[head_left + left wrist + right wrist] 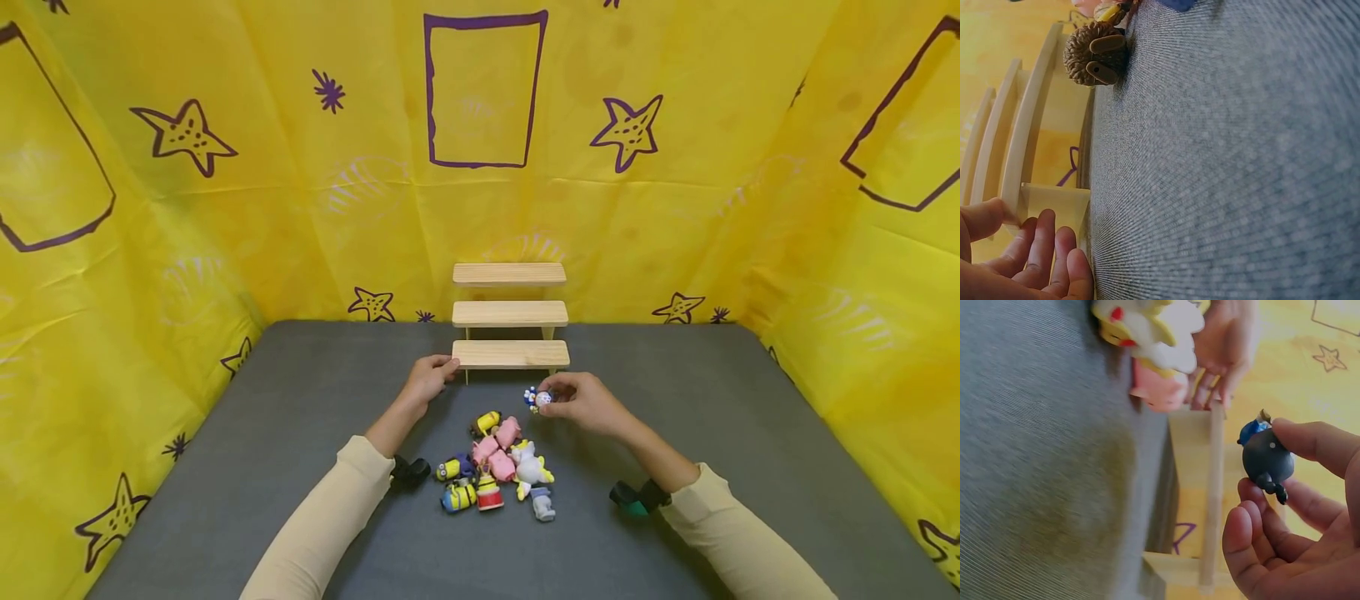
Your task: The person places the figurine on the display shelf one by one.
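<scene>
A three-step wooden display stand stands at the back of the table. My left hand holds the left end of its lowest board, thumb above and fingers underneath, as the left wrist view shows. My right hand pinches a small toy figurine between thumb and fingers, just in front of the stand's right end. Dark and round on the side facing the right wrist camera, the figurine shows blue and white parts in the head view.
Several toy figures lie heaped before the stand: yellow minion figures, pink pig figures, white-and-yellow figures and a grey one. A brown-haired figure lies nearest the stand. Yellow patterned cloth hangs behind the grey table.
</scene>
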{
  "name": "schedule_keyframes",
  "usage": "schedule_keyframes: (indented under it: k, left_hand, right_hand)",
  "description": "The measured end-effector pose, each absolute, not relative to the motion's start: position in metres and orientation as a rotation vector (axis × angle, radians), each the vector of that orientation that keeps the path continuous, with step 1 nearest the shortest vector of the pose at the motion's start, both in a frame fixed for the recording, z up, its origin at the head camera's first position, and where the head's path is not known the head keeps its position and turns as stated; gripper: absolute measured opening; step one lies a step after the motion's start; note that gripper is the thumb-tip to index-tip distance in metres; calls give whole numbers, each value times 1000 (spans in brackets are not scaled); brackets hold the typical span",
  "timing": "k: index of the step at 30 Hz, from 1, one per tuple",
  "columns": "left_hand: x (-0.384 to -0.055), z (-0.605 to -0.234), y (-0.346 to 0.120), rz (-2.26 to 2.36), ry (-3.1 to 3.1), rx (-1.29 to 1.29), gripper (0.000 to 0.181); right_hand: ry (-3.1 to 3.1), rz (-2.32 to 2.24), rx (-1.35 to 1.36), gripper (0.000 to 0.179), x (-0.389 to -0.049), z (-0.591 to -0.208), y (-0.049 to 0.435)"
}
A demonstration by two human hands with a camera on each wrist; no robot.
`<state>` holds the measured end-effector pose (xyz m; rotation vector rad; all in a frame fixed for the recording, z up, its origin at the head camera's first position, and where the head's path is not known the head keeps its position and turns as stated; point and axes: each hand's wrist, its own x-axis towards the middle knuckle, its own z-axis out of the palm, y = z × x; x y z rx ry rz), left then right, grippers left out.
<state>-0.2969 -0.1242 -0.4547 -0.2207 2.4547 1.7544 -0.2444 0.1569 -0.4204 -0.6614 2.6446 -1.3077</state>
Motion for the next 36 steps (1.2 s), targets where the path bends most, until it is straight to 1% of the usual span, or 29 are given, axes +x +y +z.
schedule_keyframes:
  k: [7,15,25,36]
  left_hand:
    - [-297,-453,-125,1800,2383,-238,39]
    - [-296,-454,-125,1826,2347,-244,39]
    - [-297,-452,-125,1830,2340,-234,40]
    - [-297,-452,-125,1889,2345,-294,38]
  right_hand:
    - [2683,-1299,-585,33,-256,-403,158]
    - [2696,-1259,-641,30,-275,-384,155]
    - [2706,-1129,-663,33,-301,-356,135]
    - [2681,-987,-753,29,-322,-348,113]
